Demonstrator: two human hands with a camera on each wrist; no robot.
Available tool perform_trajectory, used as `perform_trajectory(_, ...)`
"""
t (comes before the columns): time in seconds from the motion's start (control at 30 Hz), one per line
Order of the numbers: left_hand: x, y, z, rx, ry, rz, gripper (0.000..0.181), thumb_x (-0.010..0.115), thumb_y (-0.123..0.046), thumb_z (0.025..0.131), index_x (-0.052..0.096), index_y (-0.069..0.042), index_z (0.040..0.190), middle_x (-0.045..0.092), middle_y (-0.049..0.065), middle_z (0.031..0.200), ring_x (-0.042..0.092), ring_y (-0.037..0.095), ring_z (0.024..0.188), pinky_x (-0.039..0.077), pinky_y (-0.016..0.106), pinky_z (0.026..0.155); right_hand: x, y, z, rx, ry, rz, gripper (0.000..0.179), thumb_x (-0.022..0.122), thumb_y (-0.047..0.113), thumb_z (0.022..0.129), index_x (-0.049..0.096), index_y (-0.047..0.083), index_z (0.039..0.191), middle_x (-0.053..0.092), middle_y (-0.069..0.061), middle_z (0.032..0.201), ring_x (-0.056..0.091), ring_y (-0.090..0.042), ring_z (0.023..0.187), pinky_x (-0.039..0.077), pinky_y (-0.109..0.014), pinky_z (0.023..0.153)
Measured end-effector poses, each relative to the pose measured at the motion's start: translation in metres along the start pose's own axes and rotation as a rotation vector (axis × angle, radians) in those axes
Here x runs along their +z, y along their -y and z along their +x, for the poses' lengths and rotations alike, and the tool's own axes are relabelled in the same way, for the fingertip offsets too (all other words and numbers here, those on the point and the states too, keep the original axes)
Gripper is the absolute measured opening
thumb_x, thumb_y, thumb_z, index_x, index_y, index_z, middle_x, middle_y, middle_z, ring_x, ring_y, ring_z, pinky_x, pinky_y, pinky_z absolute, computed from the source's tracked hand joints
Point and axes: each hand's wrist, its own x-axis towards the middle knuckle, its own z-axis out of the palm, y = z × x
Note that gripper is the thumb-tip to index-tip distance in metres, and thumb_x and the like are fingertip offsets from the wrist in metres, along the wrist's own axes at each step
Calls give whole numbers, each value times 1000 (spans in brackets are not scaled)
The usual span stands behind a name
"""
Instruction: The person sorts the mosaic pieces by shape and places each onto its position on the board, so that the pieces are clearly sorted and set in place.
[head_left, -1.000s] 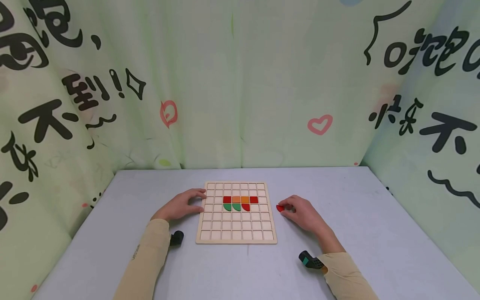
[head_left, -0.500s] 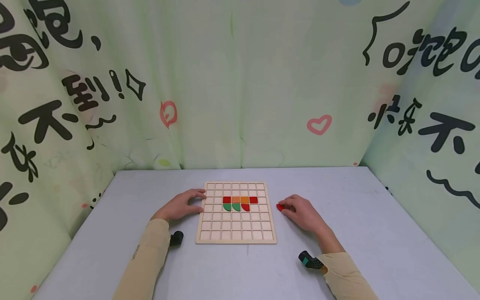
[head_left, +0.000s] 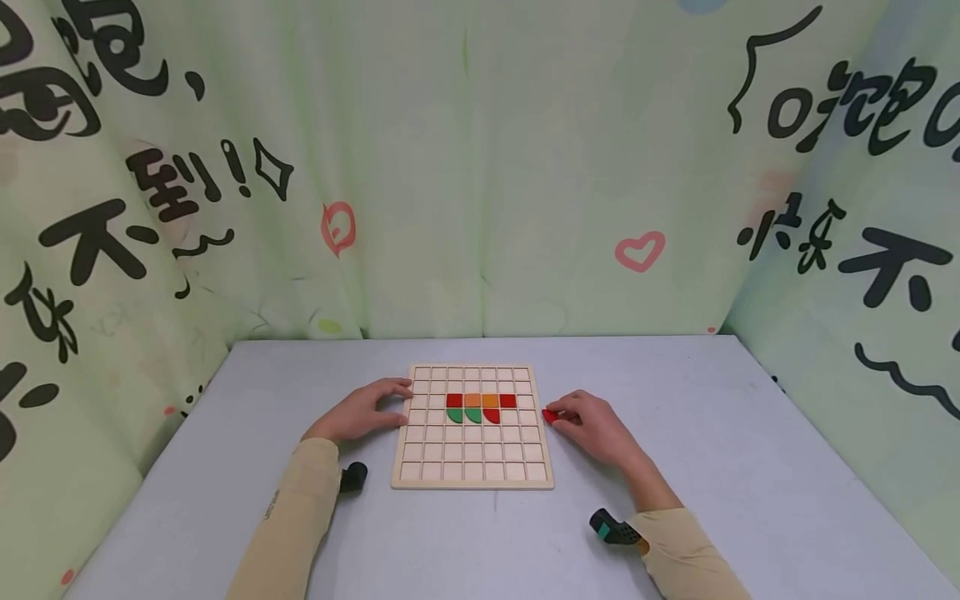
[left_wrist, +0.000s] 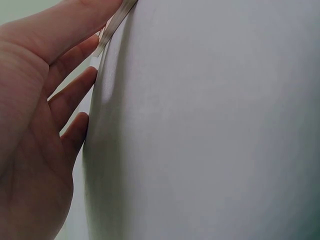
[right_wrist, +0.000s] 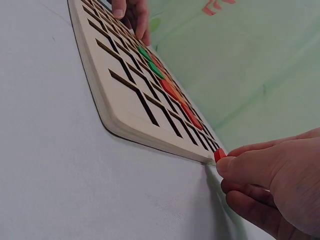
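Observation:
A wooden grid board (head_left: 472, 482) lies flat on the table. Four-sided red and orange tiles form one row in it, and below them sit two green quarter-round tiles (head_left: 472, 415) and a red quarter-round tile (head_left: 491, 415). My left hand (head_left: 362, 410) touches the board's left edge, thumb and fingers spread along it; its palm shows in the left wrist view. Between thumb and forefinger, my right hand (head_left: 596, 423) pinches a small red tile (right_wrist: 219, 154) right at the board's right edge. Most of that tile is hidden by the fingertips.
The white table (head_left: 660, 375) reaches back to a pale green curtain (head_left: 420, 167) with black writing and heart drawings. More curtain closes in both sides. A black wrist camera (head_left: 615, 527) hangs under the right sleeve, another (head_left: 353, 477) beside the left one.
Over the last half second my right hand has moved left with the red tile, from a short gap away to the board's right edge. The left hand stays in place.

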Motion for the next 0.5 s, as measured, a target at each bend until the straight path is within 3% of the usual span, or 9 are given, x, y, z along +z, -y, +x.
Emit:
perform_trajectory(0.27, -1, -1, 0, -5, 0, 8, 42, 75, -23, 87, 62, -11, 126, 44, 4, 150, 31, 29, 143, 28, 47, 116, 8, 14, 2, -25, 29, 12, 23, 72, 5, 87, 72, 4, 110, 64, -6, 104, 59, -16, 87, 54, -34, 78)
perform_trajectory(0.5, -1, -2, -1, -15, 3, 5, 42, 75, -23, 88, 62, -11, 126, 43, 3, 150, 30, 28, 143, 27, 47, 116, 8, 24, 6, -31, 6, -7, 22, 74, 6, 86, 73, 4, 108, 65, -5, 100, 58, -14, 83, 53, -32, 75)
